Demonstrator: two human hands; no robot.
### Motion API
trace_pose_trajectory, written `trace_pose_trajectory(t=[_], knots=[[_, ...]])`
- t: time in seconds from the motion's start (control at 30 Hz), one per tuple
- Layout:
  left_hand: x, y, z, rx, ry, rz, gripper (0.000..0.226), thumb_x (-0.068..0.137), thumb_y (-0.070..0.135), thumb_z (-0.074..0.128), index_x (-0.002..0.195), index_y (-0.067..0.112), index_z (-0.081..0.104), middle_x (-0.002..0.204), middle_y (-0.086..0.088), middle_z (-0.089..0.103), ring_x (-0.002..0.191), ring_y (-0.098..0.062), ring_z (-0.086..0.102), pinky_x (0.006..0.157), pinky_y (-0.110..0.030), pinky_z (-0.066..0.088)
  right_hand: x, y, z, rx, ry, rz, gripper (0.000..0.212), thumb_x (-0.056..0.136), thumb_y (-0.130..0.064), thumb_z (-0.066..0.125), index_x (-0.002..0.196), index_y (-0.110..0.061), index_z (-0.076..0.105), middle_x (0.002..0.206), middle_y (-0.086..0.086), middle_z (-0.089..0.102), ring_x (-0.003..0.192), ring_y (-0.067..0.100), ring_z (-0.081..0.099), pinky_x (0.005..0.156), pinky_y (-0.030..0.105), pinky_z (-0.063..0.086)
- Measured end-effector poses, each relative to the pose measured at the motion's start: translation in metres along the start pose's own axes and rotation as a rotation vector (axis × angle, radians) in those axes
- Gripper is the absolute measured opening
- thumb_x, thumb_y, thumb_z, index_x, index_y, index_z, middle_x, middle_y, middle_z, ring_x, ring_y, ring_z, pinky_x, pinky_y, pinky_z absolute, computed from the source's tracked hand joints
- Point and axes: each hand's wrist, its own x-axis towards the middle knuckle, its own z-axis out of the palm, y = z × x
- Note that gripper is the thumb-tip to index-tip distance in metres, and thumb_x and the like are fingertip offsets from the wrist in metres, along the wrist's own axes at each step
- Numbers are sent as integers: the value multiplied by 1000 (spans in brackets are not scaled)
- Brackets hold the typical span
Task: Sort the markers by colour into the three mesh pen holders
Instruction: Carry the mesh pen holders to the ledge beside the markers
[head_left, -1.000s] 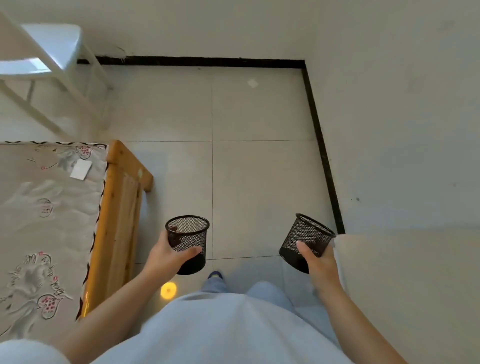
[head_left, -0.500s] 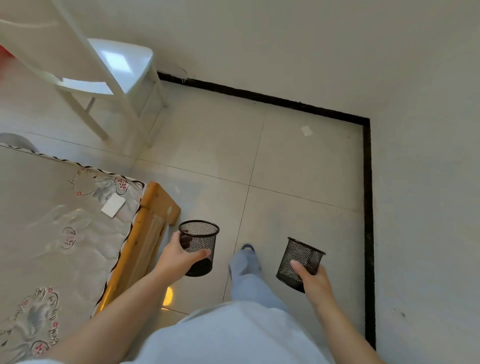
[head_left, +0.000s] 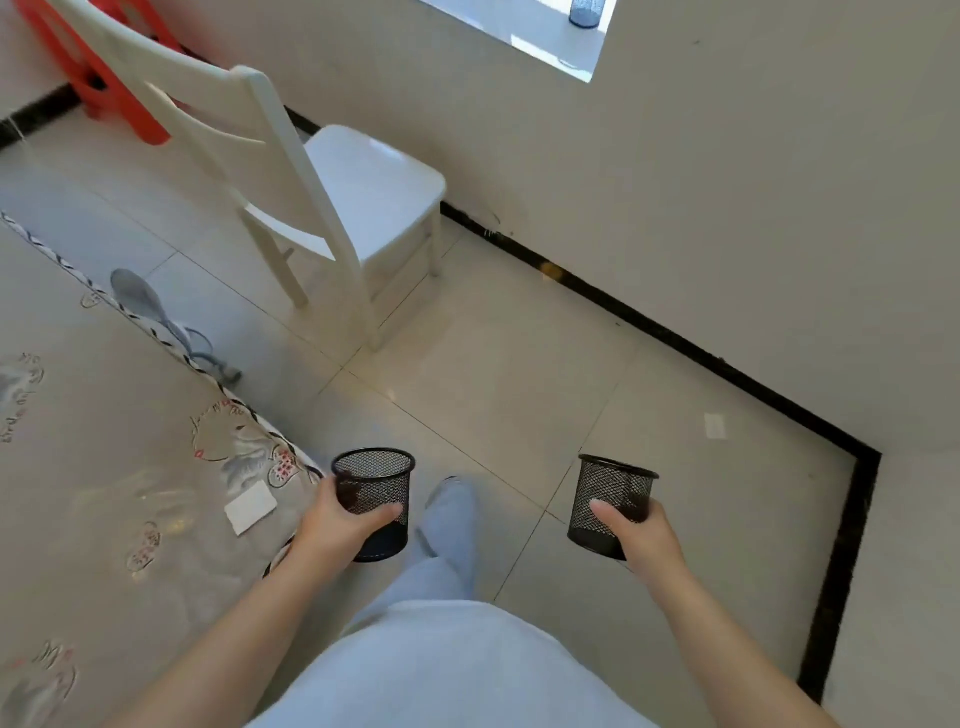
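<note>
Two black mesh pen holders are in view, both carried in the air above the tiled floor (head_left: 519, 374) in the lower half of the frame. Neither rests on any surface.

Left hand (head_left: 332, 525): grips the left mesh holder (head_left: 375, 483) from its left side, thumb across the near face of the mesh, fingers wrapped round the far side. The holder stands upright, opening upward, just left of lower centre. Its inside appears dark; contents cannot be made out.

Right hand (head_left: 641, 538): grips the right mesh holder (head_left: 613, 493) from below and behind, thumb pressed on the near mesh wall, fingers curled round the right side. This holder tilts slightly, rim leaning toward the upper left. Contents cannot be made out.

The two holders are well apart, with the person's trouser leg (head_left: 449, 525) and foot between them.

Surroundings: a bed (head_left: 104, 467) with a patterned cover occupies the left of the frame, a small white card (head_left: 250, 507) lying on it near the left hand. A white chair (head_left: 332, 208) stands in the upper left-centre, an orange plastic item (head_left: 93, 67) behind it. A black skirting line (head_left: 675, 338) runs along the wall foot. On a ledge at the top edge, right of centre, stands a dark meshed container (head_left: 587, 11), partly cut off.
</note>
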Motion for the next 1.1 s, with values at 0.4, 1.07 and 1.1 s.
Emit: trace_pose_trajectory(t=[0.4, 1.07, 1.1], knots=[[228, 212, -8, 186, -141, 39, 78, 63, 37, 82, 126, 16, 42, 123, -4, 56, 112, -23, 52, 88, -30, 41, 165, -183, 55, 113, 22, 29, 47, 76, -16, 75, 114, -6, 50, 94, 0, 64, 68, -1, 65, 50, 8, 46], [499, 446, 1, -31, 67, -112, 71, 63, 37, 82, 120, 20, 44, 103, 7, 55, 94, -14, 51, 79, -26, 37, 498, -542, 117, -172, -172, -109, 61, 70, -33, 78, 118, -14, 47, 107, 0, 63, 94, 17, 61, 81, 32, 47], [516, 454, 1, -26, 52, -113, 74, 62, 38, 82, 121, 19, 43, 104, 7, 54, 95, -14, 50, 81, -26, 37, 510, -555, 123, -159, -173, -111, 61, 70, -34, 78, 119, -14, 47, 108, 1, 63, 94, 17, 61, 81, 32, 46]])
